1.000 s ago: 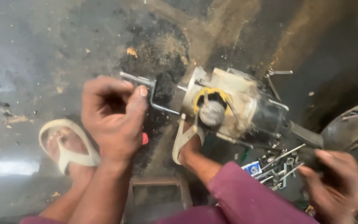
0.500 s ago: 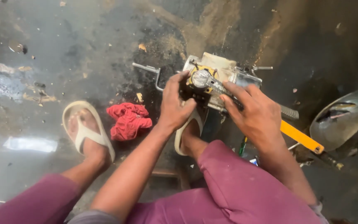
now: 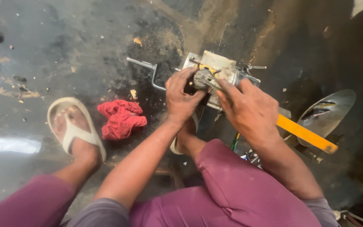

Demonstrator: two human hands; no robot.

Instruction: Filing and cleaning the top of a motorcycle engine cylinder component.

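Observation:
A greasy metal engine part [image 3: 219, 67] with a round hub and yellow ring sits on the dark oily floor. My left hand [image 3: 182, 97] grips its near left side, fingers curled over the hub's edge. Across the hub, my right hand [image 3: 248, 110] is closed on a tool with a yellow handle [image 3: 306, 135]; its metal tip rests on the round hub. The handle sticks out to the right past my wrist. A bent metal rod [image 3: 151, 72] projects from the part's left side.
A red rag [image 3: 121, 119] lies on the floor left of my left hand. My sandalled foot [image 3: 75, 131] is further left; the other foot sits under the part. A curved metal blade [image 3: 327, 114] lies at right, with loose tools near my right knee.
My left hand came from the bent rod onto the hub. My right hand moved from far right onto the part with the yellow-handled tool. The view shifted, showing the red rag.

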